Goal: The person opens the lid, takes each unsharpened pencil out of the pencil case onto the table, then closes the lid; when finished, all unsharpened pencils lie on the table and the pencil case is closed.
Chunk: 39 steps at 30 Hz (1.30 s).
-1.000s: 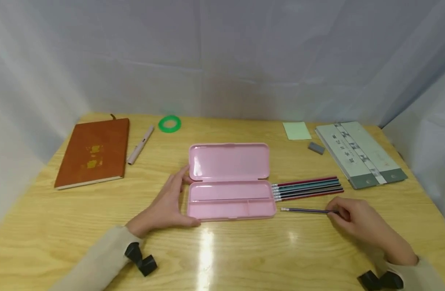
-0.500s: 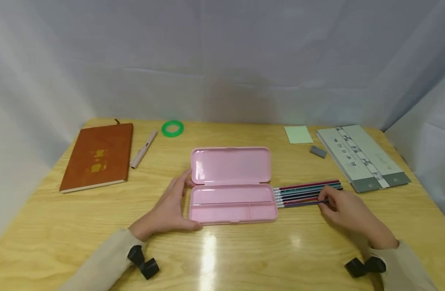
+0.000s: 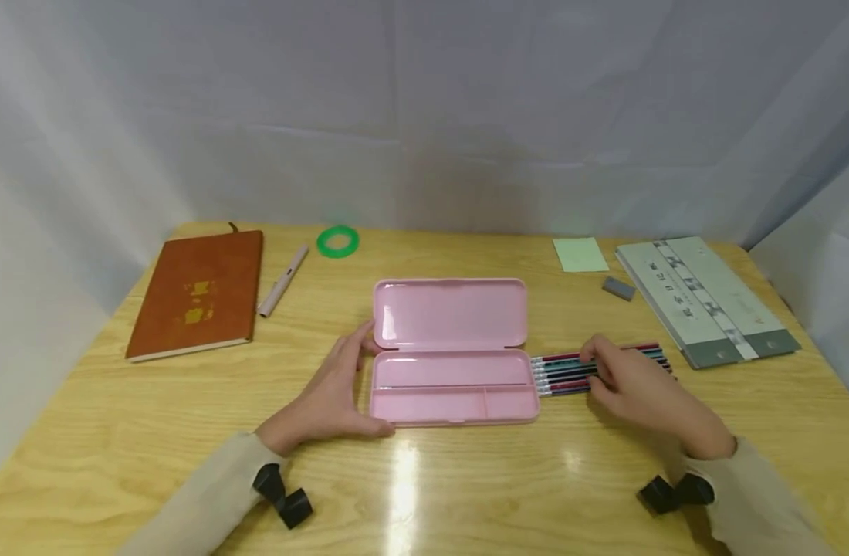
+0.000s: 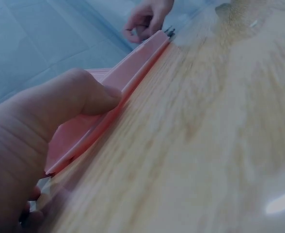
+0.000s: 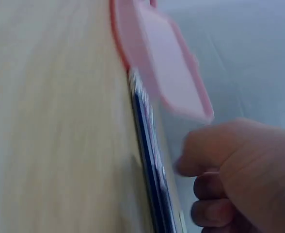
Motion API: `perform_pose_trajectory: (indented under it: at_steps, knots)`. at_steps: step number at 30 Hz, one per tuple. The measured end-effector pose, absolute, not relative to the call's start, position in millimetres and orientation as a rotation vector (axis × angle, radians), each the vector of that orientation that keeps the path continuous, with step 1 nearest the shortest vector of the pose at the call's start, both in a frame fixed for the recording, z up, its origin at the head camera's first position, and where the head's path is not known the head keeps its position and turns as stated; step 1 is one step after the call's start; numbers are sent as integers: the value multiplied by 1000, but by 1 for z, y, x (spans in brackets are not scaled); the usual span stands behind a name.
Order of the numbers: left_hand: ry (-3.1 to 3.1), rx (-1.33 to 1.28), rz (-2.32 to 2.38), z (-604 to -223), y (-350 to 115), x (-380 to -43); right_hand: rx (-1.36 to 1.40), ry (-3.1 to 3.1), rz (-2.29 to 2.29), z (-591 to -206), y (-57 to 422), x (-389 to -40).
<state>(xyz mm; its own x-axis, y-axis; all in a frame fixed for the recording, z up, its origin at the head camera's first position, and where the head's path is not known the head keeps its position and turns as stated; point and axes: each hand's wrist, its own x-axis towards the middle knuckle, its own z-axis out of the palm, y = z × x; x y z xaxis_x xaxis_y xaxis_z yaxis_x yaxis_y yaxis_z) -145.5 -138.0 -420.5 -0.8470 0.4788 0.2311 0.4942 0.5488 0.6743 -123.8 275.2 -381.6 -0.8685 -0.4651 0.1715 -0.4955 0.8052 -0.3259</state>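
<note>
A pink pencil case [image 3: 427, 403] lies with its lid raised in the middle of the wooden table. My left hand [image 3: 330, 398] holds its left end, thumb at the front edge and fingers around toward the hinge side. In the left wrist view the thumb [image 4: 96, 99] presses over the case's rim. A row of several pencils [image 3: 559, 377] lies side by side, eraser ends against the case's right side. My right hand [image 3: 643, 394] is over the middle of the row, thumb and index finger apart, other fingers loosely curled. In the right wrist view it hovers beside the pencils [image 5: 150, 150], holding none.
A brown notebook [image 3: 195, 297], a pale pen [image 3: 283, 280] and a green tape ring [image 3: 337, 253] lie at the back left. Sticky notes [image 3: 580, 254], a grey eraser [image 3: 618, 289] and a grey-green notebook [image 3: 716, 309] are at the back right.
My right hand has set the separate pencil against the row's near side and let it go, then moved left and back over the row. The left hand has stayed on the case.
</note>
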Motion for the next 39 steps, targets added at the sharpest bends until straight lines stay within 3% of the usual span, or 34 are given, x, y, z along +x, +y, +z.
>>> perform_pose_trajectory:
  at_steps: [7,15,31,39]
  knots:
    - [-2726,-862,-1209,-422,-138,-146,973,-2726,737,-379,217,-148]
    - [-2727,-873,-1215,-421,-136,-148,1150,-2915,656,-380,173,-146]
    - [-2740,-871,-1226,-419,-135,-147,1081,-2964,804,-380,169,-147]
    - [-2739,-873,-1209,-421,-138,-146,1098,-2697,929,-370,205,-137]
